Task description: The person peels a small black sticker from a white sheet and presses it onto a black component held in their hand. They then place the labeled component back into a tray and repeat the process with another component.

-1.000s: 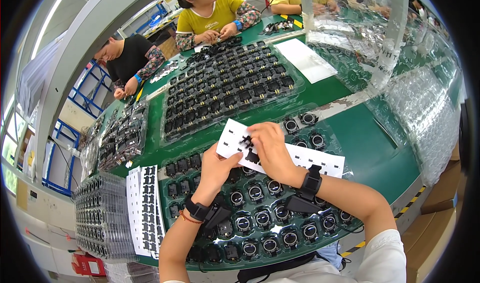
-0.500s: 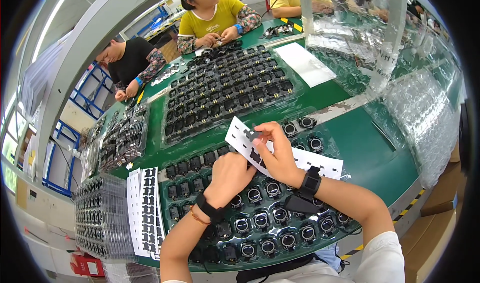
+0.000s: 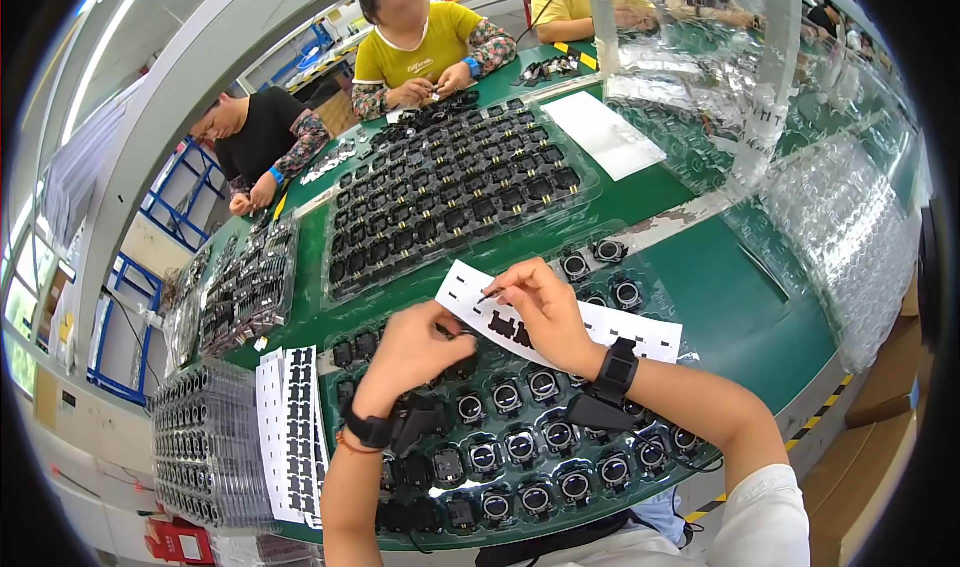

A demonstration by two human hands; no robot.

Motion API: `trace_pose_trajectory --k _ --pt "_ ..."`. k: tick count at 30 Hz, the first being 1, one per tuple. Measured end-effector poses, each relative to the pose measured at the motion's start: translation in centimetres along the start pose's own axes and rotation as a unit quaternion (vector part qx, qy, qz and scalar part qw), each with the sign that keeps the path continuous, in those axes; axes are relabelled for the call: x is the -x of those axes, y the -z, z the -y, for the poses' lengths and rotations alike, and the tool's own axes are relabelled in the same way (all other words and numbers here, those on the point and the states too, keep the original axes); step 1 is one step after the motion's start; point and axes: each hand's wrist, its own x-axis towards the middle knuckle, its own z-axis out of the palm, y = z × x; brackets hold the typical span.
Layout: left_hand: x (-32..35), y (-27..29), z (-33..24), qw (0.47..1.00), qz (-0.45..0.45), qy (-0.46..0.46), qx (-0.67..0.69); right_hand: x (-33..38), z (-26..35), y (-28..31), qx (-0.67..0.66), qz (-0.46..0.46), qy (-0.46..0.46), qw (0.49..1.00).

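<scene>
My right hand is above a white sheet of black die-cut stickers. Its thumb and forefinger pinch a small black sticker, seen almost edge-on. To its left, my left hand is curled with thumb toward fingers around a small black part, mostly hidden. Under both hands lies a clear tray of black housings, several with round rings. The sheet rests across this tray. Both wrists wear black bands.
Stacked clear trays and more sticker sheets stand at the left. A large tray of black parts lies beyond. Bubble wrap hangs at the right. Co-workers sit across the green table; a grey frame post rises at the right.
My left hand has moved left and off the sheet, turning so its thumb and fingers show. My right hand has lowered toward the sheet with the sticker, and the sheet's left end has dropped.
</scene>
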Motion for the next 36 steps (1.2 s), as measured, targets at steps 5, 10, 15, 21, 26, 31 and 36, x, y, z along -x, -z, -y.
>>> trace_pose_trajectory --k 5,10,15,21,26,31,36 --pt "0.1 0.4 1.3 0.971 -0.061 -0.006 0.229 -0.3 0.0 0.3 0.059 0.046 0.084 0.994" --pt "-0.1 -1.5 1.1 0.940 -0.089 -0.032 0.327 -0.1 0.3 0.4 0.138 0.075 0.074 0.985" --pt "-0.3 -2.6 1.7 0.940 -0.076 -0.035 0.332 0.1 0.3 0.1 0.149 0.072 0.094 0.982" --pt "-0.4 -0.9 1.7 0.891 -0.323 -0.124 0.295 0.6 0.6 -0.3 0.091 0.162 0.068 0.980" --pt "0.3 0.0 0.9 0.853 -0.360 -0.161 0.343 0.5 -0.3 -0.3 0.018 0.158 0.003 0.987" --pt "1.1 -1.9 1.0 0.924 -0.151 -0.065 0.344 0.4 0.1 -0.1 0.094 0.124 0.061 0.986" --pt "1.1 -3.1 0.7 0.934 -0.083 -0.026 0.347 0.3 0.4 -0.2 0.129 0.086 0.100 0.983"
